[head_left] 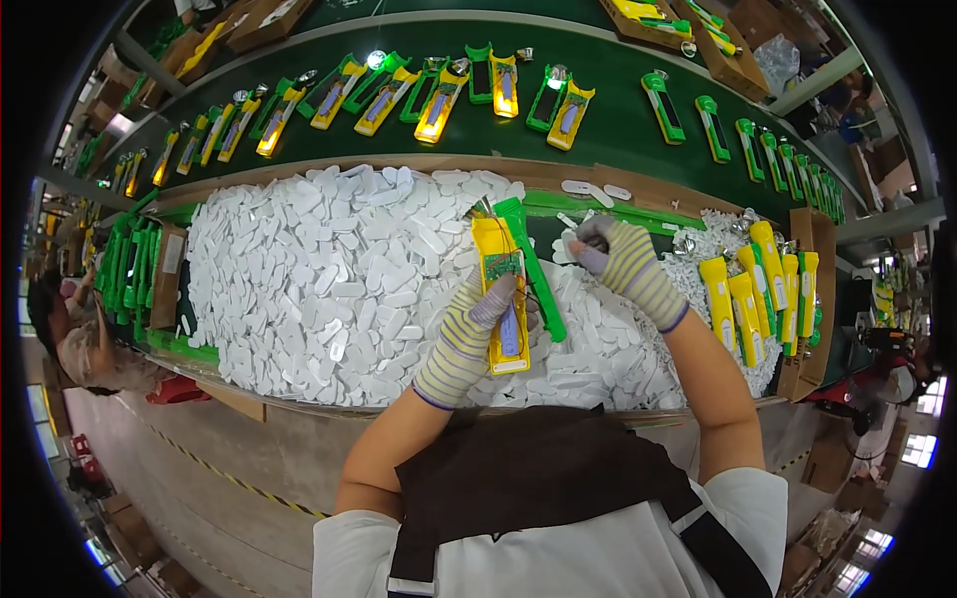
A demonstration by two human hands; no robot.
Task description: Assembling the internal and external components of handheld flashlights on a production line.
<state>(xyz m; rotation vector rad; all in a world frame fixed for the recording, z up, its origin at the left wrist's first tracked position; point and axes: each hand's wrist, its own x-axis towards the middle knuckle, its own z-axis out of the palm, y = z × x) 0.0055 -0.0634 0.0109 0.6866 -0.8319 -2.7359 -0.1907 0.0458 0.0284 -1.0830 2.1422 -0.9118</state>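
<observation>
My left hand [461, 344], in a striped glove with bare-looking grey fingertips, is closed around an opened flashlight body [490, 239]. Its yellow half shows a green circuit board [502, 265] and a purple battery cell [509, 331], with thin wires running across. The green half [538, 274] lies swung out along the right side of the yellow one. To the right, my right hand [635, 271], in the same kind of glove, has its fingers curled into a pinch. A small whitish piece [564, 246] shows at those fingertips; what exactly they grip is unclear.
A heap of white oval plastic pieces [299, 269] spreads below both hands. Closed yellow flashlights [746, 319] lie at right beside a cardboard divider [819, 269]. Green casings [125, 264] stack at left. Beyond, a green belt [618, 110] carries rows of open flashlights [439, 105].
</observation>
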